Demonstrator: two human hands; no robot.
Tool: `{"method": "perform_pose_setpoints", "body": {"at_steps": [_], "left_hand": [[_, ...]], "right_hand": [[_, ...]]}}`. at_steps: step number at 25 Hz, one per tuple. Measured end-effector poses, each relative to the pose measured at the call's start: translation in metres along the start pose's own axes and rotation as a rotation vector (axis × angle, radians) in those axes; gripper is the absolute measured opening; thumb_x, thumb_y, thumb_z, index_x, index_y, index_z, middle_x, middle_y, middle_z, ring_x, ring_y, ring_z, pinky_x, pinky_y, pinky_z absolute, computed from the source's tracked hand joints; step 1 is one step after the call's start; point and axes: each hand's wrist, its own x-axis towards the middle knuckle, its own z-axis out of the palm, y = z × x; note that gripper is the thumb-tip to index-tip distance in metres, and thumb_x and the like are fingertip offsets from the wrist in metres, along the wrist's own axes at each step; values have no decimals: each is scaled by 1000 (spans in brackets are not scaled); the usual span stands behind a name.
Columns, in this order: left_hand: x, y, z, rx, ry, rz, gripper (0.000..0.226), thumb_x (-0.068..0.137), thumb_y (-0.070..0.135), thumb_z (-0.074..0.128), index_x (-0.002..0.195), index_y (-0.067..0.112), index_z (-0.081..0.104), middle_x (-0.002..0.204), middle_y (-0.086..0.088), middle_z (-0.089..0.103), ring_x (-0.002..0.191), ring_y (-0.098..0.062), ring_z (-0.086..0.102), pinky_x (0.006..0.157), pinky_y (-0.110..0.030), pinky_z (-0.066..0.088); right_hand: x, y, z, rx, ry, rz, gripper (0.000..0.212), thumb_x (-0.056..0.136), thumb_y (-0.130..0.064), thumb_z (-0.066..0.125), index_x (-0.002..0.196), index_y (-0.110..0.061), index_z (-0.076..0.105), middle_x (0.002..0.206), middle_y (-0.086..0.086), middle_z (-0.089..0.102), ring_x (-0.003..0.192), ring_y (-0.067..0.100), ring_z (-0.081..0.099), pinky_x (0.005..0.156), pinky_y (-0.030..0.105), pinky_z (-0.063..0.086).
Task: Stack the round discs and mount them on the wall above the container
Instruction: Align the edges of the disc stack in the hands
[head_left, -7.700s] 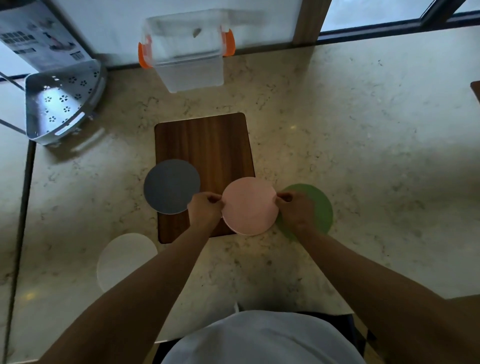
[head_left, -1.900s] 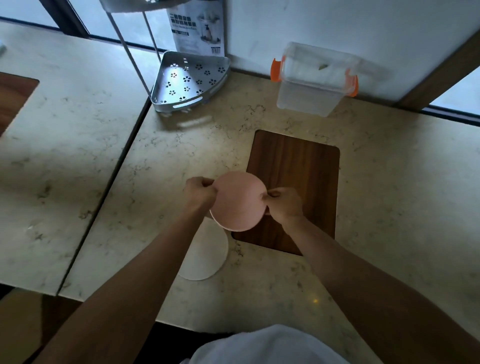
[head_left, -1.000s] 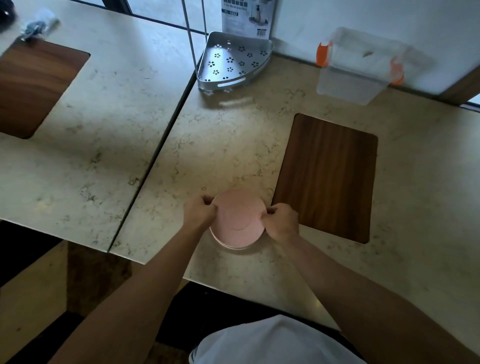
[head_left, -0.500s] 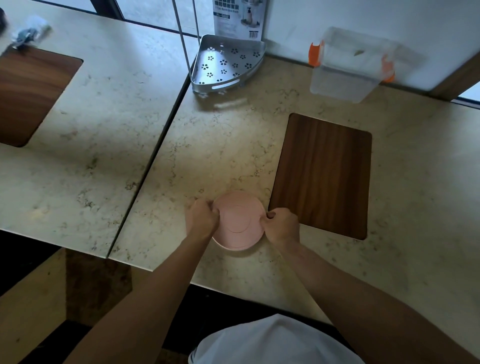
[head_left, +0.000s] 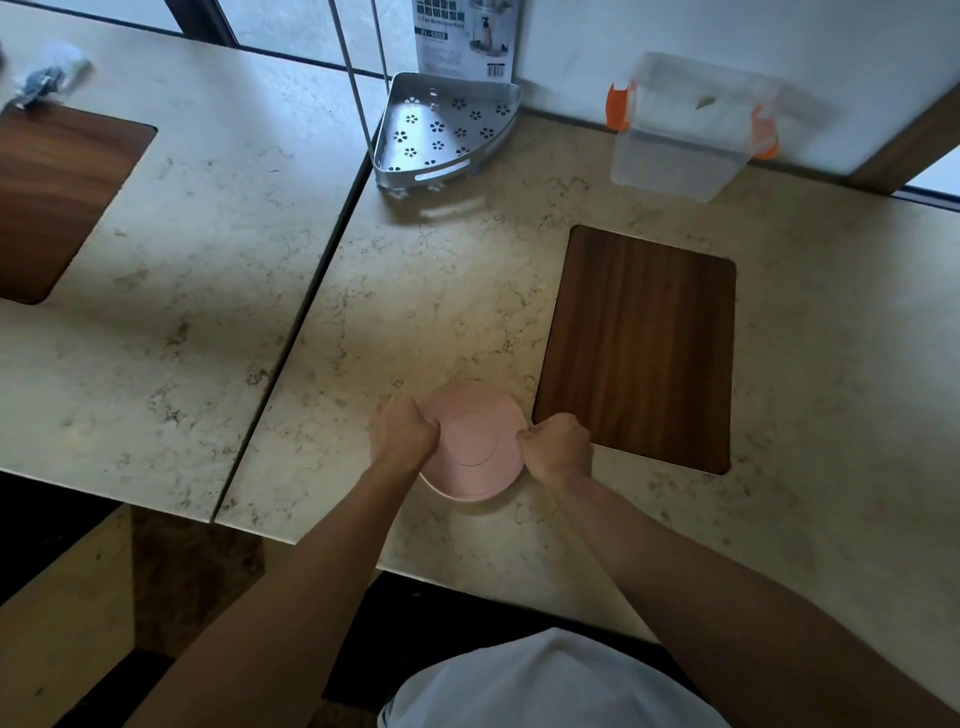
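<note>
A stack of round discs (head_left: 475, 444) with the pink one on top rests low on the marble counter (head_left: 426, 291), left of a dark wood inset. The pink face shows a fainter inner circle. My left hand (head_left: 402, 434) grips the stack's left rim and my right hand (head_left: 556, 447) pinches its right rim. The discs under the pink one are hidden. A clear container (head_left: 685, 124) with orange clips stands at the back right, against the white wall (head_left: 727, 31).
A wood inset panel (head_left: 641, 343) lies right of the stack. A perforated metal corner shelf (head_left: 444, 130) on thin poles stands at the back, with a product card (head_left: 462, 36) behind it. A second counter (head_left: 156, 234) with its own wood inset lies left.
Since two seconds ago the stack went from lifted above the white disc to sitting low on the counter, white disc now covered. In the last half second hands and stack barely moved.
</note>
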Motion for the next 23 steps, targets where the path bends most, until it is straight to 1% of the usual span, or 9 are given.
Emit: {"method": "perform_pose_setpoints", "body": {"at_steps": [2, 4, 8, 10, 12, 14, 16, 19, 23], "left_hand": [[3, -1, -1, -25, -38, -17, 25, 73, 12, 59, 52, 3, 47, 58, -19, 53, 68, -45, 58, 61, -42, 48], [8, -3, -3, -75, -102, -51, 26, 73, 17, 59, 54, 1, 54, 55, -13, 54, 63, -35, 59, 59, -36, 46], [14, -7, -6, -265, -151, -148, 23, 75, 21, 63, 68, 1, 70, 72, -14, 69, 76, -31, 69, 68, -39, 54], [18, -9, -4, -372, -138, -214, 20, 77, 23, 65, 75, 5, 74, 82, -13, 72, 85, -32, 69, 79, -45, 56], [21, -10, -2, -446, -141, -262, 20, 78, 24, 67, 85, 8, 75, 90, -11, 72, 90, -31, 68, 84, -47, 57], [22, -5, -1, -475, -147, -293, 22, 77, 25, 68, 92, 9, 74, 97, -11, 70, 93, -29, 66, 86, -46, 57], [21, 3, -2, -518, -147, -301, 15, 75, 22, 68, 85, 12, 72, 95, -11, 70, 90, -30, 66, 84, -47, 58], [22, 21, -4, -550, -149, -294, 3, 73, 16, 67, 73, 13, 67, 86, -14, 70, 80, -30, 67, 70, -39, 57], [28, 59, -3, -551, -171, -238, 5, 75, 8, 64, 71, 8, 65, 76, -18, 68, 65, -28, 66, 56, -32, 54]], "right_hand": [[3, 1, 1, 39, -37, 33, 17, 83, -19, 65, 82, -2, 67, 75, 6, 60, 70, 24, 59, 48, 24, 31], [4, 1, 2, 61, -83, 40, 18, 82, -21, 64, 80, -3, 66, 71, 4, 59, 68, 23, 58, 45, 25, 30], [6, 4, 0, 101, -129, 33, 20, 79, -24, 64, 65, -10, 62, 62, 1, 55, 63, 21, 56, 48, 25, 34], [9, 6, -3, 147, -152, 34, 24, 78, -20, 64, 57, -10, 60, 61, 4, 60, 62, 22, 60, 54, 29, 46], [12, 9, -6, 172, -167, 31, 20, 79, -18, 66, 65, -4, 71, 70, 10, 70, 66, 23, 67, 61, 34, 56], [18, 12, -10, 197, -200, 11, 18, 82, -18, 68, 78, -2, 76, 81, 12, 75, 66, 20, 69, 60, 33, 60], [23, 14, -15, 235, -220, -3, 21, 85, -18, 70, 84, 1, 76, 88, 15, 76, 70, 21, 70, 56, 28, 58], [32, 16, -30, 304, -216, -13, 26, 88, -20, 70, 93, 5, 74, 96, 19, 75, 85, 29, 72, 72, 38, 61], [49, 13, -63, 361, -196, -24, 15, 88, -24, 71, 92, -11, 74, 99, 8, 74, 87, 21, 69, 80, 40, 60]]}}
